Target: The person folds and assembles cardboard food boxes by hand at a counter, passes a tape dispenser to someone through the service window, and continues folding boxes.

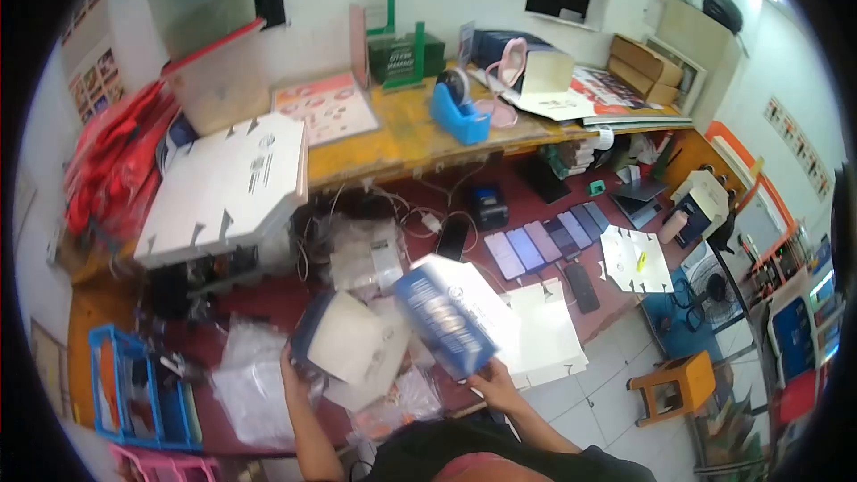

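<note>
My right hand point(493, 386) is closed on the lower end of a blue and white printed box point(444, 319), which is tilted and blurred by motion. My left hand point(293, 373) is at the lower left edge of a cream cardboard piece with a dark blue side point(344, 335); its fingers are partly hidden behind the piece. Beneath these two things lie pale sheets and clear plastic packets point(406, 402). White die-cut card sheets point(546, 330) lie right of the blue box.
A row of several phones point(540, 241) lies on the dark red desk. Above it, a yellow shelf point(393, 147) bears a blue tape dispenser point(460, 112) and a stack of white cards point(237, 183). Clear plastic bags point(254, 384) and a blue rack point(147, 402) stand left; an orange stool point(674, 388) is right.
</note>
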`<state>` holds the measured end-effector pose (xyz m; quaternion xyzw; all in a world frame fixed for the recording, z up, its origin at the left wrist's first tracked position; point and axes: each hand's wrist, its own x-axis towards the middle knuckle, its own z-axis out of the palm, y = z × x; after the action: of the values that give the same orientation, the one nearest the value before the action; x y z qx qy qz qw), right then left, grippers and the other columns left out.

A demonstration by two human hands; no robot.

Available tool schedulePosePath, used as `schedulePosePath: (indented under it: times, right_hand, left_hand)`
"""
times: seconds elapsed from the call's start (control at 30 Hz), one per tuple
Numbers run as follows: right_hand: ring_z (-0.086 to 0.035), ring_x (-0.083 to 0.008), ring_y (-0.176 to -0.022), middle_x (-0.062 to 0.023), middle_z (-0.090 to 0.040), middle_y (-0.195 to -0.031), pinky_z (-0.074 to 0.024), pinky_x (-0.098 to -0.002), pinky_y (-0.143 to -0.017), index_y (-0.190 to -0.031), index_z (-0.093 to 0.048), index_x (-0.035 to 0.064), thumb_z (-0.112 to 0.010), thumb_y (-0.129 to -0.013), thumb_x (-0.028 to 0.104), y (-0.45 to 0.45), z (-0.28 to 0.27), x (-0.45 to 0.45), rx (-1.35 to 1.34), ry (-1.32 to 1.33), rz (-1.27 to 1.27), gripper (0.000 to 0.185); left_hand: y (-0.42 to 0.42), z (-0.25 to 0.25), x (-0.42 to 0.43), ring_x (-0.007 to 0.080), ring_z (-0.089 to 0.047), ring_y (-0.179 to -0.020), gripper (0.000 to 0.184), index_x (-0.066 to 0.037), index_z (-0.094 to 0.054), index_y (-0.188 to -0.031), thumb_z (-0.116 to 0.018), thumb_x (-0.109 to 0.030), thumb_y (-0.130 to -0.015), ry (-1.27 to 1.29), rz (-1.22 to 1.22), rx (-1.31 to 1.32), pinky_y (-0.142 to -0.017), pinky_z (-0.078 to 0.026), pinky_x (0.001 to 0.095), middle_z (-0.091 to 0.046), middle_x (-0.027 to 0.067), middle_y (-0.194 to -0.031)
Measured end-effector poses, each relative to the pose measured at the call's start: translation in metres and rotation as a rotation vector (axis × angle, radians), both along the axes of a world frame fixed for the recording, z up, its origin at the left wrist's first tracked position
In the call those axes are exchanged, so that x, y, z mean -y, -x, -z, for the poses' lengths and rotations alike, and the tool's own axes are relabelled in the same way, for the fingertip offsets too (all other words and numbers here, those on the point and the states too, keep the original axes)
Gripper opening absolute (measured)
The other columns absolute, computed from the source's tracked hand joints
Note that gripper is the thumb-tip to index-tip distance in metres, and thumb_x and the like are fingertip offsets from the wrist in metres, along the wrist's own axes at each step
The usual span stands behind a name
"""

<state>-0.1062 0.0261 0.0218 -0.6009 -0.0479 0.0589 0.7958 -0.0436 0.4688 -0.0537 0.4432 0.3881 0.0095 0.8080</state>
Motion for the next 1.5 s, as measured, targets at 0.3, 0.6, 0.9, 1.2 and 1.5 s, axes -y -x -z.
schedulePosePath:
  times: [0.3,0.6,0.9,1.2,1.5]
  right_hand:
    - [-0.057,-0.0215,-0.101,-0.016,-0.052,-0.118,-0.0479,-0.0306,-0.086,-0.136,-0.037,0.0052,-0.057,-0.092,0.009,-0.014,-0.008,-0.069,-0.25,0.062,-0.029,0.049]
    - [-0.059,-0.0154,-0.066,-0.011,-0.049,-0.111,-0.0486,-0.0276,-0.052,-0.141,-0.027,0.0128,-0.057,-0.092,0.01,-0.016,-0.009,-0.081,-0.117,0.379,-0.118,0.057]
    - [-0.054,-0.0117,-0.057,-0.0057,-0.055,-0.085,-0.0456,-0.0269,-0.046,-0.141,-0.026,0.0119,-0.054,-0.094,0.012,-0.006,-0.017,-0.075,-0.012,0.511,-0.102,0.055]
    - [-0.061,-0.014,-0.073,-0.0091,-0.063,-0.085,-0.0502,-0.0273,-0.062,-0.127,-0.05,0.0075,-0.063,-0.09,0.02,-0.015,-0.06,-0.062,0.022,0.464,-0.263,0.041]
    - [-0.059,-0.0339,-0.087,-0.0166,-0.063,-0.089,-0.0464,-0.0403,-0.077,-0.098,-0.063,0.0037,-0.069,-0.082,0.025,-0.022,-0.045,-0.073,0.355,1.014,-0.474,0.028]
  left_hand:
    - [0.006,-0.055,0.041,0.0188,-0.053,-0.096,0.044,-0.013,-0.047,-0.117,-0.067,-0.021,-0.079,-0.332,-0.181,0.313,-0.076,-0.045,0.0359,-0.056,0.005,-0.107]
    - [0.059,-0.097,0.063,0.0239,-0.048,-0.11,0.058,-0.004,-0.036,-0.126,-0.067,-0.004,-0.077,-0.202,-0.308,0.404,-0.098,-0.037,0.0362,-0.049,0.0121,-0.12]
    - [0.122,-0.085,0.091,0.0275,-0.048,-0.111,0.055,-0.004,-0.044,-0.123,-0.071,-0.014,-0.077,-0.395,-0.396,0.298,-0.097,-0.039,0.0393,-0.049,0.0144,-0.123]
    - [0.154,-0.063,0.092,0.0282,-0.047,-0.111,0.063,-0.004,-0.039,-0.13,-0.073,-0.016,-0.078,-0.428,-0.385,0.212,-0.093,-0.041,0.0376,-0.046,0.0171,-0.126]
    - [0.167,-0.061,0.088,0.0267,-0.05,-0.107,0.063,-0.002,-0.04,-0.134,-0.07,-0.019,-0.083,-0.51,-0.204,0.152,-0.09,-0.044,0.0362,-0.051,0.0163,-0.123]
